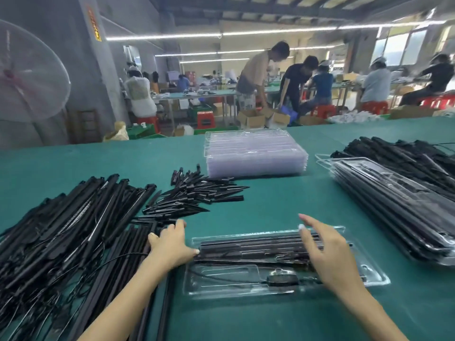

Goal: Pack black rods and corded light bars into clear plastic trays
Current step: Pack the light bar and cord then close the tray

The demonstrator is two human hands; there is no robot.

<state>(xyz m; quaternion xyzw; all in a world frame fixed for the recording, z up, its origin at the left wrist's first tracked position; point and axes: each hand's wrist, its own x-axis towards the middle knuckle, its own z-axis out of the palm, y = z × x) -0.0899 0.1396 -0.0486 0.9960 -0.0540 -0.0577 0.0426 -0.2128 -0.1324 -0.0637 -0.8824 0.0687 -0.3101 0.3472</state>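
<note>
The left hand (170, 244) rests with fingers curled on the heap of black rods (73, 230); the right hand (325, 252) hovers, fingers spread, over a filled clear tray (369, 279) lying between them on the green table (270, 205), bare cloth beyond.

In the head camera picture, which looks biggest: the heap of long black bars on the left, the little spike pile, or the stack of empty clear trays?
1. heap of long black bars, largest, though nearness inflates it.
2. stack of empty clear trays
3. spike pile
The last two look close; the trays lie farther off, so unsure.
</note>
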